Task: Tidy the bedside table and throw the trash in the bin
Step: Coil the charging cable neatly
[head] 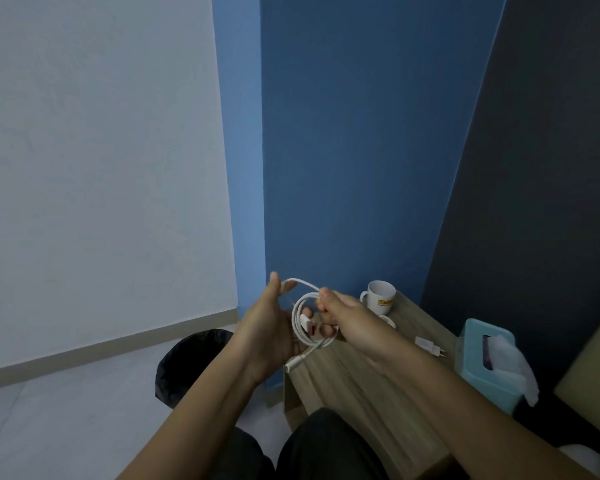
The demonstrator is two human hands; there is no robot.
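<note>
Looping between both hands, a smooth white cable [305,308] hangs in round coils above the near-left corner of the table [368,386]. One stiff plug end pokes down toward that corner, and a small flat connector sits inside the loop. The left hand [269,332] is half open, thumb up, with the coil lying across its palm and fingers. The right hand [343,318] is pinched shut on the cable at the top of the loop.

Behind them the table is pale wood grain with square edges. A glossy white mug [379,297] stands at its far corner, a white charger [430,345] lies flat mid-table, and a teal tissue box [485,368] sits at the right edge, tissue spilling out. Left of the table, on bare floor, stands a round bin [184,365] with a black liner — its mouth unobstructed.
</note>
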